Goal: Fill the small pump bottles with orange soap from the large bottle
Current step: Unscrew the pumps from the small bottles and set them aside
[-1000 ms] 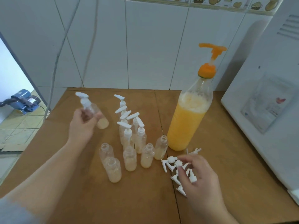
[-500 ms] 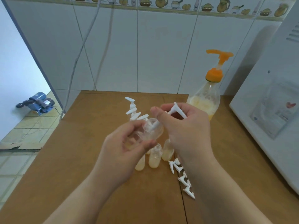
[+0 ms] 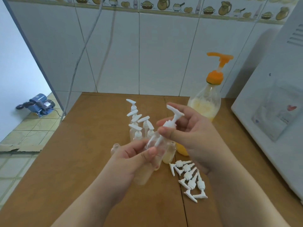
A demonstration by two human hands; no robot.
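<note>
Left hand (image 3: 131, 159) grips a clear plastic small bottle (image 3: 155, 141) (tilted), right hand (image 3: 185, 133) pinching its white pump (image 3: 172, 120).

Likely home kitchen, food-patterned wall tiles (image 3: 164, 46), white appliance (image 3: 278, 112)

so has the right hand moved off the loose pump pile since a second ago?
Yes. The right hand has risen off the loose pump heads on the table, toward the left hand, and now pinches a white pump head over the small bottle.
</note>
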